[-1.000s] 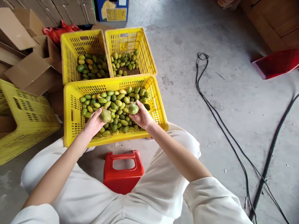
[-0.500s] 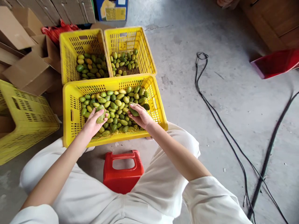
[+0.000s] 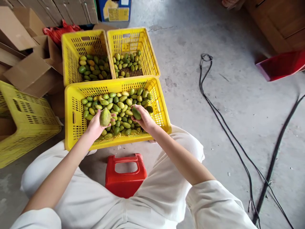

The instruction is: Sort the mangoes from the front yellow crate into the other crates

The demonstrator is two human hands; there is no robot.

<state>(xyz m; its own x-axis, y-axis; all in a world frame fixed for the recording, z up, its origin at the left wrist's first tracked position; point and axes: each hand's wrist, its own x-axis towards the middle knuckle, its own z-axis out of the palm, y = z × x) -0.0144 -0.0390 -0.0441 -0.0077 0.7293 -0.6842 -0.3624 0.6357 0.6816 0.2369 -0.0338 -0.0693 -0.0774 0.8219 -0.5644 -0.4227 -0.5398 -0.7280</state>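
Note:
A blotchy yellow-green mango (image 3: 105, 117) lies in my left hand (image 3: 95, 125), the thumb along its side and the fingertips showing past its right edge. My right hand (image 3: 145, 119) is closed round a darker green mango (image 3: 136, 113), which its fingers partly cover. Both hands are over the front yellow crate (image 3: 114, 143), which stands between my knees. Many small green and yellowish mangoes (image 3: 124, 124) fill its bottom, some of them hidden by my hands.
Two more yellow crates (image 3: 152, 57) with mangoes adjoin the far side. Left are a tilted yellow crate (image 3: 35, 111) and cardboard boxes (image 3: 28, 70). A red plastic stool (image 3: 126, 184) is between my legs. Black cables (image 3: 221, 124) lie on the floor at right.
In my left hand the mango has turned and now lies more exposed on the opened fingers. My right hand keeps its mango, with slightly more of it showing.

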